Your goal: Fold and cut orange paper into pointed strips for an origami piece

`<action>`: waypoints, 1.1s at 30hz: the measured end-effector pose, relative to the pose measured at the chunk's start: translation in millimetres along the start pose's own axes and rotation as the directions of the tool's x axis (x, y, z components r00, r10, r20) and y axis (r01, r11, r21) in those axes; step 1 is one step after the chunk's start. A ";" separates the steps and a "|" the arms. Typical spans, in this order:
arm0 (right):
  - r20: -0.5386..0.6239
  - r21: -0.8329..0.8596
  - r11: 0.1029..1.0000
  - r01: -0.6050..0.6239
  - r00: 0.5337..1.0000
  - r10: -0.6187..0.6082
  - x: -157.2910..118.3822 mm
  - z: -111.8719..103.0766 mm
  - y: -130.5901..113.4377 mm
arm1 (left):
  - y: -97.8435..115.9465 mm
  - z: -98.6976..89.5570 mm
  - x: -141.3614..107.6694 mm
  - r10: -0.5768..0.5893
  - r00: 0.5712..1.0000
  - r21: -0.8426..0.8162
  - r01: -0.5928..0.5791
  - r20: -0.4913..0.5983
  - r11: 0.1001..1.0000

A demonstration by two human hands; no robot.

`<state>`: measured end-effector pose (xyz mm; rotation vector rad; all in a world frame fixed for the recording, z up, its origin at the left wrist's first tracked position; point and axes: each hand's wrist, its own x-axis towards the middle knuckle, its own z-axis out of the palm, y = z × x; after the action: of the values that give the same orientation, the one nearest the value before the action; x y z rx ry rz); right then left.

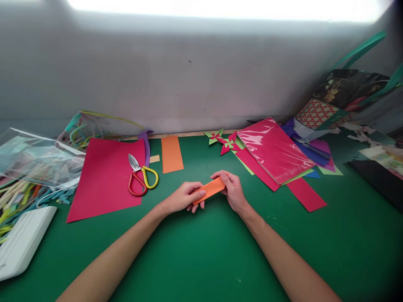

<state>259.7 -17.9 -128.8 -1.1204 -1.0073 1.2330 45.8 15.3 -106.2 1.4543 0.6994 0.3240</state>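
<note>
Between both hands I hold a narrow orange paper strip [210,189], tilted up toward the right above the green table. My left hand [185,197] grips its left end, thumb on top and fingers underneath. The right end is pinched by my right hand [233,191], with the fingertips at its upper corner. Farther back lies a flat orange paper rectangle [172,154]. A pair of scissors [140,176] with one red and one yellow handle rests partly on a large red paper sheet [103,176], left of my hands.
Behind my hands sit folded red and green paper stars [228,144]. To the right are a plastic-wrapped red paper pack [273,151] and a red strip [307,194]. Leftward lie a white device [27,241], a clear plastic bag [40,157] and colourful strips. A wall closes off the back.
</note>
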 end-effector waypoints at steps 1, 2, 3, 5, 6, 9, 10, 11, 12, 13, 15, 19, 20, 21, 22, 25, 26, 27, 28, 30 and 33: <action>-0.002 0.010 1.000 -0.011 1.000 0.011 0.0 -0.2 -0.3 | 0.4 0.4 -0.2 0.001 1.000 0.005 -0.001 -0.003 1.000; -0.005 0.019 1.000 -0.020 1.000 0.020 0.0 -0.2 -0.6 | 0.8 0.9 -0.3 0.003 1.000 0.013 -0.003 -0.006 1.000; -0.007 0.028 0.999 -0.027 1.000 0.027 -0.2 -0.1 -0.7 | 1.1 1.4 -0.5 0.007 1.000 0.021 -0.007 -0.007 1.000; -0.012 0.038 0.999 -0.029 0.999 0.030 -0.4 0.4 -0.7 | 1.1 2.4 -0.6 0.014 1.000 0.036 -0.014 -0.006 0.999; -0.015 0.043 0.999 -0.027 0.999 0.028 -0.5 0.7 -0.7 | 0.9 2.7 -0.6 0.018 1.000 0.042 -0.017 -0.005 0.999; -0.023 0.049 0.999 -0.025 0.999 0.026 -0.4 1.3 -1.0 | -0.1 2.9 -0.6 0.017 1.000 0.047 -0.016 -0.004 0.999; -0.025 0.049 0.998 -0.028 0.999 0.029 -0.3 1.3 -1.3 | -0.3 2.7 -0.5 0.014 1.000 0.049 -0.014 -0.003 0.999; -0.026 0.049 0.998 -0.032 0.999 0.033 -0.2 1.2 -1.6 | -0.4 2.6 -0.5 0.013 1.000 0.052 -0.013 -0.003 0.999; -0.027 0.047 0.998 -0.035 0.999 0.036 -0.2 1.2 -1.9 | -0.3 2.5 -0.4 0.013 1.000 0.057 -0.012 -0.004 0.998; -0.028 0.044 0.998 -0.037 0.999 0.038 -0.2 1.1 -2.1 | 0.1 2.6 -0.4 0.013 1.000 0.065 -0.013 -0.005 0.998; -0.030 0.036 0.999 -0.035 0.999 0.036 -0.5 1.0 -2.2 | 1.4 3.7 -0.1 0.012 1.000 0.077 -0.012 -0.002 0.997; -0.004 0.004 0.999 -0.035 0.999 0.035 -1.4 1.6 -0.7 | 5.3 9.3 0.8 0.021 1.000 0.096 -0.019 -0.013 0.995; 0.007 -0.010 0.999 -0.034 0.999 0.034 -1.5 1.8 0.1 | 6.2 11.1 1.1 0.026 0.999 0.102 -0.024 -0.020 0.994; 0.018 -0.025 0.999 -0.032 0.999 0.033 -1.5 1.9 1.1 | 6.7 12.9 1.5 0.030 0.999 0.109 -0.027 -0.027 0.994; 0.025 -0.040 0.999 -0.029 0.999 0.030 -1.4 2.1 2.0 | 7.0 14.4 1.8 0.030 0.999 0.115 -0.026 -0.033 0.993; 0.041 -0.064 0.998 -0.023 0.999 0.026 -0.8 2.2 4.3 | 6.0 16.9 2.3 0.024 0.999 0.125 -0.017 -0.047 0.992; 0.047 -0.066 0.998 -0.024 0.999 0.027 -0.6 2.2 4.6 | 5.2 17.0 2.3 0.024 0.998 0.127 -0.017 -0.051 0.992; 0.053 -0.066 0.997 -0.025 0.998 0.028 -0.5 2.3 4.7 | 4.4 16.9 2.3 0.026 0.998 0.128 -0.019 -0.053 0.992; 0.058 -0.067 0.997 -0.025 0.998 0.029 -0.4 2.4 4.5 | 3.6 16.6 2.2 0.030 0.998 0.130 -0.022 -0.054 0.991; 0.061 -0.070 0.997 -0.027 0.998 0.031 -0.3 2.8 3.8 | 2.4 16.0 2.1 0.039 0.998 0.135 -0.031 -0.056 0.990; 0.059 -0.072 0.997 -0.034 0.998 0.038 -0.2 3.5 2.6 | 1.9 15.6 1.8 0.054 0.997 0.144 -0.046 -0.057 0.989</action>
<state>255.8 -17.8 -130.7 -1.1667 -1.0879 1.2747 57.1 4.3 -105.3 1.6055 0.7480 0.3641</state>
